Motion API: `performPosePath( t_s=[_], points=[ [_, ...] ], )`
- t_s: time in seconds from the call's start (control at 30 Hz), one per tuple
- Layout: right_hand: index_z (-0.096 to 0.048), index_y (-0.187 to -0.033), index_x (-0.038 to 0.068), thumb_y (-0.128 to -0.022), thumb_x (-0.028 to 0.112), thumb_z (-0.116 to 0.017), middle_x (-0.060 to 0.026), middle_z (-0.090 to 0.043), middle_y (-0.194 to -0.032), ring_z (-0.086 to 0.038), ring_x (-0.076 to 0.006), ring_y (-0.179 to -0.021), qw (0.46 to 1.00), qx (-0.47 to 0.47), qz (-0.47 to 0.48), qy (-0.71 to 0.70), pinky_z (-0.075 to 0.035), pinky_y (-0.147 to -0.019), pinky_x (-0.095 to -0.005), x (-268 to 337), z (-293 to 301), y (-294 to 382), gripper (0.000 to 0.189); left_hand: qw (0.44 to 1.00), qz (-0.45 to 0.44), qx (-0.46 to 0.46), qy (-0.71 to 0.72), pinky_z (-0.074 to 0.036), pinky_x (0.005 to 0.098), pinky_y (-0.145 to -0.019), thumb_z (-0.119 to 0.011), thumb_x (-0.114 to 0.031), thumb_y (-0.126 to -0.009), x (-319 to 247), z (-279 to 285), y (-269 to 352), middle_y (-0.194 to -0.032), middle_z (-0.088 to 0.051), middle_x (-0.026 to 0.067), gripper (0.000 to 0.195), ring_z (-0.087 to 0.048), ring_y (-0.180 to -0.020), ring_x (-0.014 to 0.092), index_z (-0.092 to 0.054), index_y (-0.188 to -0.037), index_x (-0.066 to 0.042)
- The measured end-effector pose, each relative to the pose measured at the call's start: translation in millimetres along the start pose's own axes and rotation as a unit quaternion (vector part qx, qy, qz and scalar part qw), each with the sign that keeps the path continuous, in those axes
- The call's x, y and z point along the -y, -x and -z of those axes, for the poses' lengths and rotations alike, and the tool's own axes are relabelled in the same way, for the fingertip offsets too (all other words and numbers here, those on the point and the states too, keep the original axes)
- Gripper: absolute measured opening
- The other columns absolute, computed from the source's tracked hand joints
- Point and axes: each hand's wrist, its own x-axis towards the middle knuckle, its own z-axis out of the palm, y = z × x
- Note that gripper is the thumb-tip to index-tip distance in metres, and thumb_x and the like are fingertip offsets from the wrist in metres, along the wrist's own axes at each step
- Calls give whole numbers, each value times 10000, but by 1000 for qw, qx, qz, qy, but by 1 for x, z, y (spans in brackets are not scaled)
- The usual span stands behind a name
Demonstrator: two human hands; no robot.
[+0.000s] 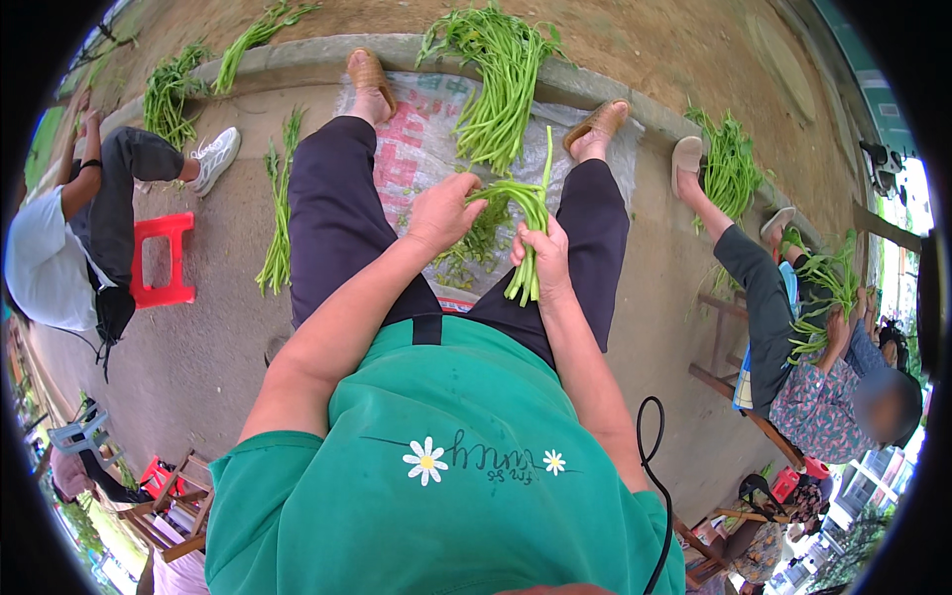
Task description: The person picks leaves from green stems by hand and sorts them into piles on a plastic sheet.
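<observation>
My right hand (pixel 545 249) is closed around a small bunch of green vegetable stems (pixel 529 223), their cut ends pointing back towards my lap. One straight stem sticks out past the others, away from me. The rest bend left towards my left hand (pixel 444 210), whose thumb and fingers pinch the bent ends. Beyond my hands, a large heap of leafy stems (pixel 504 97) lies on a printed woven plastic sheet (pixel 416 149) between my feet. Loose picked leaves (pixel 476 249) lie on the sheet below my hands, partly hidden by them.
A thin leafy bundle (pixel 279 216) lies left of my leg. More bundles (pixel 169 100) rest along the concrete kerb (pixel 297 61). A seated person (pixel 59 253) is at the left beside a red plastic stool (pixel 163 260). Another person (pixel 825 401) at the right holds greens (pixel 825 286).
</observation>
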Motion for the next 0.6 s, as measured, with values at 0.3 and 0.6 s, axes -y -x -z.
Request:
performPosePath(
  t_s=[0.3, 0.6],
  points=[
    [-479, -918, 4, -740, 31, -507, -55, -489, -743, -474, -121, -498, 1000, -7, -4, 21, -419, -431, -259, 1, -2, 1, 183, 998, -40, 5, 54, -480, 343, -628, -655, -128, -775, 5, -17, -4, -802, -628, 95, 130, -611, -709, 278, -622, -880, -59],
    [-470, -992, -22, -722, 14, -489, -50, -486, -700, -481, -118, -468, 999, -1, -6, 52, -415, -414, -250, -2, -6, 2, 273, 987, 8, 53, 150, -481, 358, -629, -614, -134, -796, 17, -14, -2, -797, -628, 127, 110, -614, -714, 296, -639, -871, -58]
  ],
)
